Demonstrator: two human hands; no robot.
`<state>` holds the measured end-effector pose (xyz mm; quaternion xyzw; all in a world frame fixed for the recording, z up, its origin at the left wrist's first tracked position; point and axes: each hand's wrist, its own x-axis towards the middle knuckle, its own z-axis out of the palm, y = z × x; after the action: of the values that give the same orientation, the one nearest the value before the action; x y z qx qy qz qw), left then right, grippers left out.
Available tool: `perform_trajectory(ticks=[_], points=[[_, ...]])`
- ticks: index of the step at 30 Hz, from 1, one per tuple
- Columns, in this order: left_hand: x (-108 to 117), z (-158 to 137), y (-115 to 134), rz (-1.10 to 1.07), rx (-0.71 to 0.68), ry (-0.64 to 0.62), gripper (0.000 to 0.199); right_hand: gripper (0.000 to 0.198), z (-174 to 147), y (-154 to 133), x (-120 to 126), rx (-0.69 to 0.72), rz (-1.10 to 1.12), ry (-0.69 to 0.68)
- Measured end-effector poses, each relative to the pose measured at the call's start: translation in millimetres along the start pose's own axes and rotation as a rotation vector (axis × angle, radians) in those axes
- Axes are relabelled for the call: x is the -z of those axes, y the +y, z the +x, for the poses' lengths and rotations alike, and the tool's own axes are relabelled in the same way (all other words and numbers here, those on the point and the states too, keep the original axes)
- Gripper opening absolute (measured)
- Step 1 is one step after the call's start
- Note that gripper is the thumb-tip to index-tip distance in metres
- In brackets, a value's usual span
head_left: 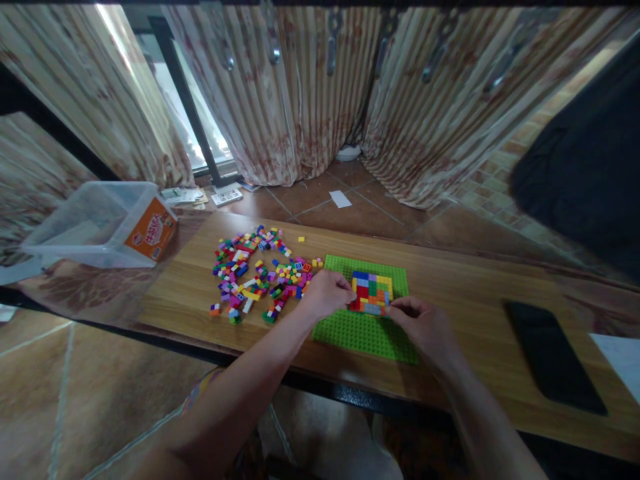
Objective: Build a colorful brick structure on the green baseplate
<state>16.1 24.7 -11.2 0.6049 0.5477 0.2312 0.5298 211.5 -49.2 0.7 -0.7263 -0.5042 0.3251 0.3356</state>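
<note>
A rectangular build of colourful toy bricks [373, 292] sits over a green studded baseplate [365, 343] on the table. It has red, blue, yellow, green, orange and grey-blue pieces. My left hand [327, 293] is closed, its thumb and fingertips pinching the build's left edge near the red bricks. At the lower right corner, my right hand [420, 321] pinches the build between thumb and fingers. Whether a small loose brick is also between the fingertips of either hand is too small to tell.
Left of the baseplate, a pile of loose toy bricks [287, 273] is spread over the wooden table [185, 287]. A black phone-like slab [553, 357] and a white paper [620, 360] lie at the right. Far left stands a clear plastic bin [95, 220] with an orange label.
</note>
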Motion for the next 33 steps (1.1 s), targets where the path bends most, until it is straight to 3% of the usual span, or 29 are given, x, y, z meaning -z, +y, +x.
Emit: perform_trajectory(ticks=[6, 11, 14, 17, 21, 24, 27, 33], points=[[4.9, -5.4, 2.7, 0.001, -0.062, -0.044, 0.008, 0.032, 0.1, 1.2, 1.8, -0.021, -0.028, -0.010], [16.1, -13.1, 12.1, -0.129, -0.085, -0.123, 0.013, 0.037, 0.8, 7.0, 4.4, -0.009, -0.062, -0.025], [38.7, -14.6, 17.4, -0.178, -0.110, -0.150, 0.012, 0.038, 1.4, 9.7, 5.8, 0.023, -0.119, 0.002], [77.5, -19.3, 17.3, -0.179, -0.202, -0.237, 0.009, 0.040, 1.9, 10.6, 6.5, 0.026, -0.168, 0.039], [130.7, -40.3, 7.4, 0.035, -0.208, -0.305, 0.011, 0.044, 3.5, 11.2, 6.6, 0.024, -0.216, 0.034], [150.8, -62.8, -3.0, 0.279, -0.113, -0.283, 0.011, 0.045, 4.7, 12.2, 7.1, 0.038, -0.248, 0.032], [151.0, -80.8, -10.0, 0.538, -0.036, -0.208, 0.017, 0.044, 5.1, 13.6, 7.4, 0.075, -0.287, 0.026], [123.8, -93.2, -2.9, 0.982, 0.085, -0.053, 0.032, 0.043, 4.4, 13.7, 5.7, 0.116, -0.287, 0.024]])
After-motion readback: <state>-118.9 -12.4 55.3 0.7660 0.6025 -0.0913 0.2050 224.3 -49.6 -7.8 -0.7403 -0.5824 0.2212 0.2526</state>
